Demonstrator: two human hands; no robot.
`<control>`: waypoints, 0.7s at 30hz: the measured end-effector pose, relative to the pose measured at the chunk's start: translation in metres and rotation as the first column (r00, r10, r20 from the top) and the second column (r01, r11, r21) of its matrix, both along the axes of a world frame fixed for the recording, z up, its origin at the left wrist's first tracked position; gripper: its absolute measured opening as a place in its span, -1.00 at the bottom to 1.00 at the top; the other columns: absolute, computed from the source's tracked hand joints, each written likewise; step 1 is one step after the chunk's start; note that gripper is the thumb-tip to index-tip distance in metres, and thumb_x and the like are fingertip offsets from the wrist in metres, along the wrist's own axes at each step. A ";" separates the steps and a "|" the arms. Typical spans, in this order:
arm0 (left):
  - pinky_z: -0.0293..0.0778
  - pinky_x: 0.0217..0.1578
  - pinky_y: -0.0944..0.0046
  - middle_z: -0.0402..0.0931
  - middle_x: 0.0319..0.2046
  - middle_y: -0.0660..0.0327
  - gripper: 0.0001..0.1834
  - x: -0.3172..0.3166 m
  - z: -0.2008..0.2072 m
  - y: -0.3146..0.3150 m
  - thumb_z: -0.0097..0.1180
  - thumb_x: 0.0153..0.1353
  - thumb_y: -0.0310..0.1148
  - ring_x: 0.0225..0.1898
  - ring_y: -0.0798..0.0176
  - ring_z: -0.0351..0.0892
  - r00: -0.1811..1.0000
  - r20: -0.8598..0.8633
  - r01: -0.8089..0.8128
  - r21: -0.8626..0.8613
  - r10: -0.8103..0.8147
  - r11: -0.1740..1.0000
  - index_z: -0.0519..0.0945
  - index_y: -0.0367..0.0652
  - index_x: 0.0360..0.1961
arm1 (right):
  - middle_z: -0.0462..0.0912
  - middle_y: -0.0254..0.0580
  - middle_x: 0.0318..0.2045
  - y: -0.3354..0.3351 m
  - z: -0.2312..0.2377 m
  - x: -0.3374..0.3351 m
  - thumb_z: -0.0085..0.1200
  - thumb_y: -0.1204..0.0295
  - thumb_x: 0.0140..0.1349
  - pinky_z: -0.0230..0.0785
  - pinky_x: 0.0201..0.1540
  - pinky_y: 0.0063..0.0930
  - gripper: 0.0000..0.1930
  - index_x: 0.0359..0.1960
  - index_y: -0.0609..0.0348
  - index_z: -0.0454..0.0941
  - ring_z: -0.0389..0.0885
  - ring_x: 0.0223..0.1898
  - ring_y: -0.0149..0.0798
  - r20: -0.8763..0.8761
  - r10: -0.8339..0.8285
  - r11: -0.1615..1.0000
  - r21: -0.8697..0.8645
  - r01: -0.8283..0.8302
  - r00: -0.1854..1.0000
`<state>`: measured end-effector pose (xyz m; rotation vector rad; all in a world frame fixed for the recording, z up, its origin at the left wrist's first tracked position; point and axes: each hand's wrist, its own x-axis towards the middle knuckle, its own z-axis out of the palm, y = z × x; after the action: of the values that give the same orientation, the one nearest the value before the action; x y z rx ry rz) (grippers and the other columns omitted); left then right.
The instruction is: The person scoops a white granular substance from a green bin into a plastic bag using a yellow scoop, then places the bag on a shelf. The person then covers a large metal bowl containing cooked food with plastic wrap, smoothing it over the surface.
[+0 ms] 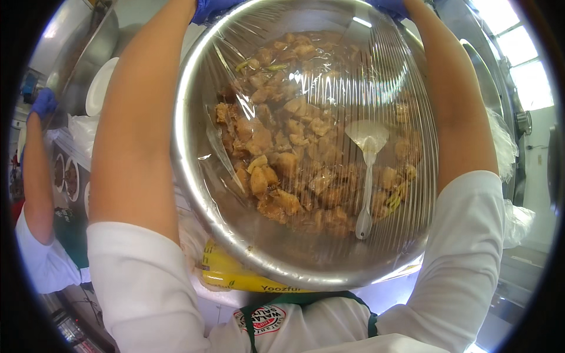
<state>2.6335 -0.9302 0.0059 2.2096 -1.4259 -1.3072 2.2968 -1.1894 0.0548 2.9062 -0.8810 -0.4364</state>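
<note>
A large round steel bowl takes up the middle of the view. Clear plastic wrap is stretched across its top, with many creases on the right side. Under the film lie browned chunks of meat in brown liquid, with a few green pieces. A pale flat-bladed serving spatula shows at the right inside the bowl's outline. My left hand, in a blue glove, is at the far left rim. My right hand, gloved alike, is at the far right rim. The upper edge cuts off both hands, hiding their fingers.
A yellow package sits below the bowl's near rim. At the left a co-worker's gloved hand is beside a metal tray and a white oval plate. Clear plastic bags hang or lie at the right.
</note>
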 end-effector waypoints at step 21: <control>0.57 -0.21 0.29 0.65 -0.03 0.30 -0.66 -0.004 -0.009 0.020 0.00 0.39 -0.26 -0.12 0.42 0.62 0.989 -0.141 -0.061 -0.127 0.043 0.990 0.58 -0.04 0.13 | 0.73 -0.24 -0.28 -0.026 -0.037 -0.029 0.09 0.42 0.22 0.59 -0.23 -0.28 -0.73 -0.06 0.09 0.67 0.68 -0.30 -0.29 0.052 -0.485 0.576 0.770 0.275 0.873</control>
<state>2.6299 -0.9097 -0.0036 2.0178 -1.3533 -1.2824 2.2679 -1.2158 0.0181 3.5463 -1.7838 -0.5597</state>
